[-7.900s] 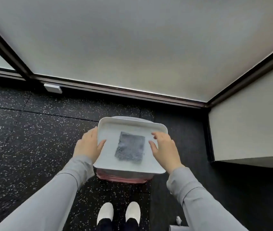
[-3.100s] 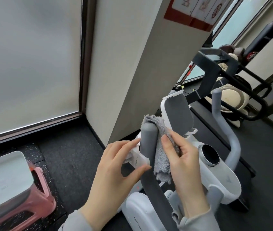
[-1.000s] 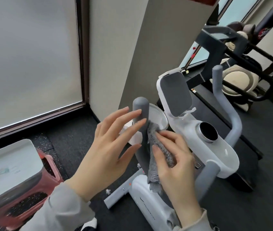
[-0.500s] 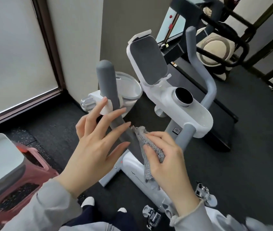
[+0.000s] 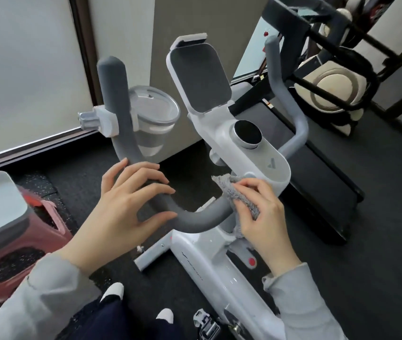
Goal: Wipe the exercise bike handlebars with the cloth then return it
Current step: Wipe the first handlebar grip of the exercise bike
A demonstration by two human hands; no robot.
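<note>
While the right hand (image 5: 261, 212) pinches the cloth (image 5: 239, 195) on the handlebar (image 5: 195, 217) (frame lettering illegible), the left hand (image 5: 121, 207) stays spread.

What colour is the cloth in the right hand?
Grey and fluffy; the cloth, held by the right hand, shows in the head view.

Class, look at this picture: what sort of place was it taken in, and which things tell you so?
Probably a small gym or home workout room. An exercise bike stands in front, a treadmill lies behind it, and the floor is dark rubber matting.
</note>
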